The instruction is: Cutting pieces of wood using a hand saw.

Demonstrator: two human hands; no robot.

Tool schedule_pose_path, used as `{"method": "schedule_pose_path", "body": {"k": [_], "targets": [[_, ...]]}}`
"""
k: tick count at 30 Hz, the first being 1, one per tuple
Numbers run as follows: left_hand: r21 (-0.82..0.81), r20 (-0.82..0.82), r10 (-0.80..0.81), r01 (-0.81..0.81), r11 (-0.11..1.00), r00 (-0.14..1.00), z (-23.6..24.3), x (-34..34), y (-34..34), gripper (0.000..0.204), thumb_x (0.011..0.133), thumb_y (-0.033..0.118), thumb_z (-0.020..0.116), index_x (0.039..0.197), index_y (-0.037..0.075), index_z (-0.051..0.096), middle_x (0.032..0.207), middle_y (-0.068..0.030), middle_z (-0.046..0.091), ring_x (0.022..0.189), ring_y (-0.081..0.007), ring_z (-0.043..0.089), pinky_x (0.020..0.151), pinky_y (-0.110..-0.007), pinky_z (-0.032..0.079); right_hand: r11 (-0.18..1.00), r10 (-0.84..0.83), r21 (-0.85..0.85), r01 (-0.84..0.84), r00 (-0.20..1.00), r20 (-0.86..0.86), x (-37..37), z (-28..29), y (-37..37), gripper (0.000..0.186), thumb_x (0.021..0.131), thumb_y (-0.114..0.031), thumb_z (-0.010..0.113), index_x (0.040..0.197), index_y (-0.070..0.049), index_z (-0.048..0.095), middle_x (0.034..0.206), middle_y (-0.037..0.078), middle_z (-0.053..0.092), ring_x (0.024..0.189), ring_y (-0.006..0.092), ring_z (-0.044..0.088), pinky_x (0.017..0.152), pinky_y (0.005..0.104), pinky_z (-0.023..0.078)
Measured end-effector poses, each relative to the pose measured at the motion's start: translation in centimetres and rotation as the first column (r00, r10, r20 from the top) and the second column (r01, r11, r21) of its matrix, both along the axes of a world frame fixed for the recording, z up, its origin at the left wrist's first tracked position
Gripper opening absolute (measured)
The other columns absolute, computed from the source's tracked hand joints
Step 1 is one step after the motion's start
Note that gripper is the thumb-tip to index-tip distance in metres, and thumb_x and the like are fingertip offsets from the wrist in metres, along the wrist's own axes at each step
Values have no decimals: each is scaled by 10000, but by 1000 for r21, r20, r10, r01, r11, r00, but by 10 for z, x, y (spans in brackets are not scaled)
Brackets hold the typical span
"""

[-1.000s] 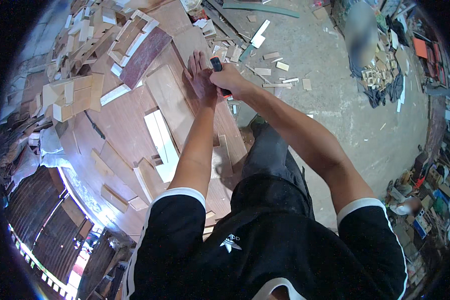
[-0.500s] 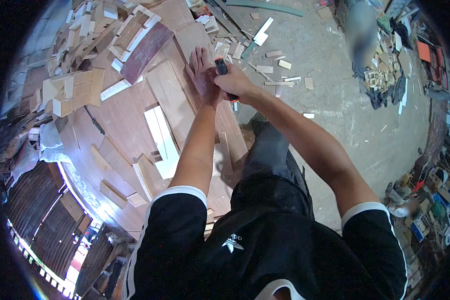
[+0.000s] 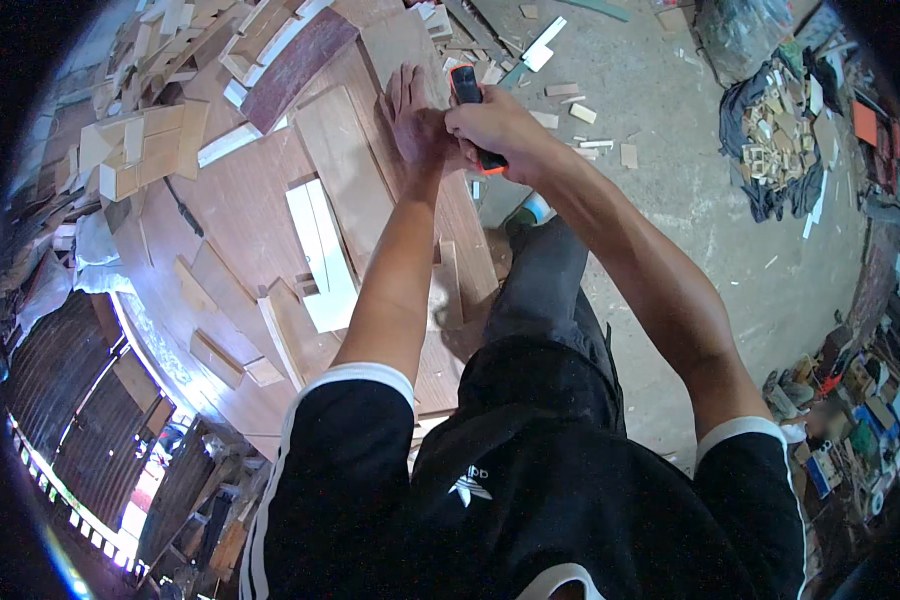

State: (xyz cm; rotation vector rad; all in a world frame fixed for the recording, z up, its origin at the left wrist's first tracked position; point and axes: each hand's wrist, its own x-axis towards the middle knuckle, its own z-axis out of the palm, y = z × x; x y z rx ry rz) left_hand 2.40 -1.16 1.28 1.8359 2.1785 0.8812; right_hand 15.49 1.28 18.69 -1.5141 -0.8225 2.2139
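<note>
My left hand (image 3: 420, 130) lies flat with its fingers stretched out, pressing on a wooden board (image 3: 398, 62) at the edge of the work surface. Just to its right, my right hand (image 3: 502, 130) is wrapped round a black-and-orange tool handle (image 3: 466, 88), held over that edge. The working end of this tool is hidden, so its kind cannot be made out. Beside my left forearm are a long pale wooden panel (image 3: 346, 160) and a white L-shaped piece (image 3: 320, 255).
Stacked wooden frames (image 3: 135, 150) and a dark red board (image 3: 298, 65) crowd the far left. Wood offcuts (image 3: 583, 114) litter the concrete floor. A dark sack of scraps (image 3: 778, 140) lies at the far right. Smaller boards (image 3: 216, 357) rest on the near left of the table.
My right hand has drawn back and to the right with the tool, a little farther from my left hand. The left hand stays flat on the board; the view has shifted slightly.
</note>
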Motion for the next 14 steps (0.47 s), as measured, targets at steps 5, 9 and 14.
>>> {"method": "schedule_pose_path", "body": {"k": [5, 9, 14], "targets": [[79, 64, -31, 26, 997, 997, -11, 12, 10, 636, 733, 258, 628, 1318, 66, 470, 1402, -88, 441, 1356, -271, 324, 1135, -487, 180, 991, -40, 128, 32, 998, 58, 3, -61, 2, 126, 754, -20, 566, 817, -51, 461, 589, 44, 492, 440, 128, 465, 385, 291, 357], [14, -118, -8, 10, 1000, 993, -7, -3, 5, 625, 750, 282, 630, 1318, 72, 474, 1414, -73, 435, 1360, -255, 324, 1142, -475, 174, 999, -1, 44, 1, 1000, -12, -1, -39, 2, 135, 754, -27, 574, 816, -67, 461, 592, 36, 494, 436, 128, 471, 375, 291, 354], [-13, 60, -16, 17, 1000, 998, -9, 4, 7, 683, 738, 314, 673, 1358, 146, 442, 1473, -91, 366, 1398, -236, 267, 1165, -467, 123, 995, 14, 97, -14, 1000, -1, -4, -73, 6, 155, 763, -47, 584, 858, -81, 467, 593, 35, 510, 425, 134, 473, 371, 309, 379]]}}
